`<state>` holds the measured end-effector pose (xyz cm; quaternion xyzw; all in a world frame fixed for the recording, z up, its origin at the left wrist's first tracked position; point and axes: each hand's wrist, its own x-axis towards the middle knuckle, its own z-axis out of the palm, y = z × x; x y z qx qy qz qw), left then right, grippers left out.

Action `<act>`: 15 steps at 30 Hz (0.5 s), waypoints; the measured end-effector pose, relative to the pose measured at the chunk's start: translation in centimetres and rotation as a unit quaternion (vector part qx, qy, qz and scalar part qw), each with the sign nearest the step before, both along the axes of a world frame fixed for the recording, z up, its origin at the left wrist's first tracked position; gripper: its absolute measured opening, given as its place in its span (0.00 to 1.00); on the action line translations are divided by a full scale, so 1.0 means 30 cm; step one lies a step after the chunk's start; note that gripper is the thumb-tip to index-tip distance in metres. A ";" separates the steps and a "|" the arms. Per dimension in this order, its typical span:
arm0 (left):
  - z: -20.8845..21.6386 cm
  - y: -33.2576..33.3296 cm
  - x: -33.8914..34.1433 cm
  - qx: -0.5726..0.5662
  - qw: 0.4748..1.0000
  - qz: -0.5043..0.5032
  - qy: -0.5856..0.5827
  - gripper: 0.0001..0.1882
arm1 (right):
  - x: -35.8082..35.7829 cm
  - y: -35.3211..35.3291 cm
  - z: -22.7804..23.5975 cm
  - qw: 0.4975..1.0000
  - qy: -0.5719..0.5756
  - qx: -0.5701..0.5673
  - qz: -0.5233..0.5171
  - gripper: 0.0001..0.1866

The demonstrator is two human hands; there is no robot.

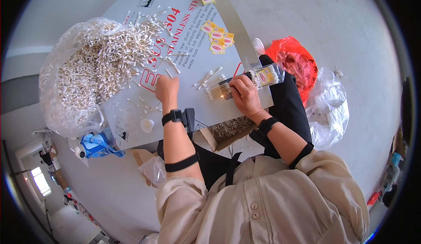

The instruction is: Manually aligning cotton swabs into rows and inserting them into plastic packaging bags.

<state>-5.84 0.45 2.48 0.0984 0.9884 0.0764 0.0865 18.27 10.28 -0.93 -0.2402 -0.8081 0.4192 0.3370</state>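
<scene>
My left hand [167,89] is closed, fingers curled in, low over the table beside loose cotton swabs [173,64]. What its fingertips hold, if anything, is hidden. Toward the table's right edge, my right hand [246,97] has its fingers pressed together on a row of cotton swabs [214,90] laid side by side across a dark strip. Just right of that hand lies a clear pack of cotton swabs [271,75] with a yellow label card [265,75]. A few more swabs [205,80] are scattered between my hands.
A large clear bag [51,79] spills a heap of swabs [107,60] at the left. Yellow cards [218,40] lie farther back. On the right are a red bag [307,64] and a clear bag [329,108]. A cardboard box [213,141] sits below the table edge.
</scene>
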 end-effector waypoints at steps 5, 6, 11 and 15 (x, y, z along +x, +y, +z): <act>0.015 -0.156 0.188 -0.079 0.984 -0.094 -0.133 0.15 | -0.010 -0.006 -0.009 1.000 0.008 0.002 -0.001 0.08; 0.016 -0.190 0.235 -0.094 0.979 -0.109 -0.146 0.14 | -0.013 -0.008 -0.008 1.000 0.006 -0.001 0.001 0.08; 0.038 -0.229 0.309 -0.061 0.947 -0.262 -0.175 0.10 | 0.005 0.009 -0.018 1.000 -0.001 -0.002 -0.007 0.08; 0.032 -0.135 0.119 0.131 0.939 -0.305 0.094 0.05 | -0.003 -0.003 -0.006 1.000 -0.002 -0.003 -0.001 0.08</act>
